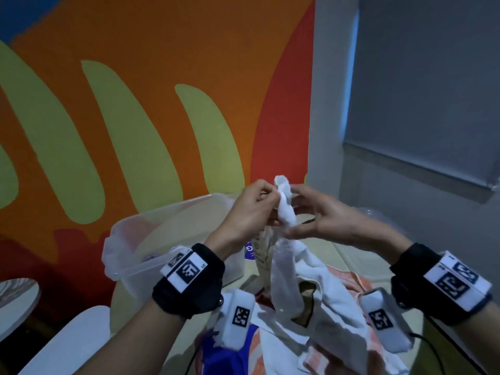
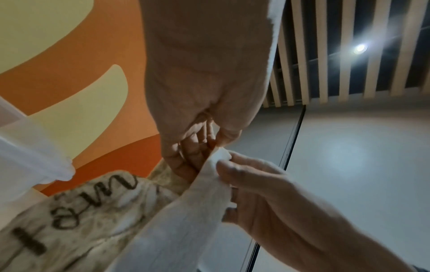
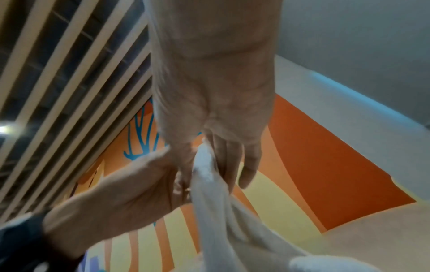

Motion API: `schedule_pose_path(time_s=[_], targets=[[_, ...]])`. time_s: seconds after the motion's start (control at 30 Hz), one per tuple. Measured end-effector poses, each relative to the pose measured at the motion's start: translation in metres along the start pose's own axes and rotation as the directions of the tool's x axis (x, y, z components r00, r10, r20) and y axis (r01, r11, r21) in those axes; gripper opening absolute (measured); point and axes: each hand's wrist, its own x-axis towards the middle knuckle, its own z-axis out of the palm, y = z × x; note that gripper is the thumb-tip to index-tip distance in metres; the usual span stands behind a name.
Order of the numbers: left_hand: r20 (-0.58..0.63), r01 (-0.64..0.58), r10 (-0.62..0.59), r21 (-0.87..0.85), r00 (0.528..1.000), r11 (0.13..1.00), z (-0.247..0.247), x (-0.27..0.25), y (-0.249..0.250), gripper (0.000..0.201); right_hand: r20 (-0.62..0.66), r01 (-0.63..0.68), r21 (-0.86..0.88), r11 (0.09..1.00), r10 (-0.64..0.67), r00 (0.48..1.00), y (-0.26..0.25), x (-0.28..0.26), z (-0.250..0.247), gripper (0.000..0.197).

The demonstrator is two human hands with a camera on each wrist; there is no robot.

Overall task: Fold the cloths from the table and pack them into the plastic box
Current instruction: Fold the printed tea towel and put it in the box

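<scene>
I see the plastic box (image 1: 130,255) holding little I can make out. Just right of it, my left hand (image 1: 243,215) and right hand (image 1: 322,220) pinch the white cloth (image 1: 286,209) raised.

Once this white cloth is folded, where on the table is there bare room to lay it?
Bare tabletop shows only beyond the cloth pile, right of the plastic box. The near side is crowded with heaped cloths. Both the left hand and right hand hold the white cloth above it.

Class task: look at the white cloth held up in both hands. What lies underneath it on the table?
Under the white cloth lie more cloths: an orange-striped cloth and a blue cloth. Most of the pile is covered.
</scene>
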Motion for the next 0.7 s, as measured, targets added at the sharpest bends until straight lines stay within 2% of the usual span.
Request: schedule_pose_path(time_s=[0.1,0.17,0.23,0.3,0.4,0.47,0.53,0.6,0.67,0.7], targets=[[0.030,0.003,-0.003,-0.004,1.000,1.000,0.009,0.000,-0.004,0.015,-0.159,0.034,-0.006,0.999,-0.035,0.987,0.001,0.009,0.010,0.022],[0.064,0.035,-0.035,-0.010,0.997,0.999,0.010,-0.005,-0.008,0.027,-0.224,0.022,-0.004,1.000,-0.022,0.974,0.007,0.014,0.011,0.007],[0.096,0.077,-0.076,-0.011,0.992,0.997,0.008,-0.009,-0.014,0.043,-0.247,-0.023,0.049,0.999,0.034,0.969,0.010,0.017,0.012,0.016],[0.123,0.126,-0.122,-0.025,0.985,0.992,0.006,-0.012,-0.020,0.048,-0.226,-0.047,0.115,0.992,0.072,0.972,0.014,0.018,0.014,0.024],[0.137,0.141,-0.133,-0.056,0.982,0.988,0.002,-0.016,-0.021,0.037,-0.232,-0.066,0.173,0.983,0.106,0.967,0.019,0.024,0.014,0.023],[0.177,0.121,-0.123,0.024,0.976,0.992,-0.004,-0.017,-0.019,0.028,-0.297,-0.050,0.219,0.974,0.116,0.948,0.019,0.027,0.014,0.022],[0.236,0.063,-0.116,0.224,0.965,0.973,-0.013,-0.018,-0.022,0.021,-0.407,-0.018,0.235,0.972,0.116,0.906,0.013,0.031,0.010,0.025],[0.239,0.009,-0.114,0.402,0.964,0.915,-0.025,-0.022,-0.029,0.017,-0.524,-0.002,0.197,0.980,0.107,0.845,0.011,0.035,0.000,0.022],[0.173,0.019,-0.103,0.429,0.980,0.903,-0.040,-0.027,-0.029,0.021,-0.610,-0.019,0.168,0.986,0.119,0.784,0.013,0.039,-0.014,0.012],[0.128,0.034,-0.093,0.402,0.987,0.915,-0.048,-0.030,-0.026,0.022,-0.633,-0.039,0.164,0.986,0.136,0.762,0.015,0.040,-0.021,0.015]])
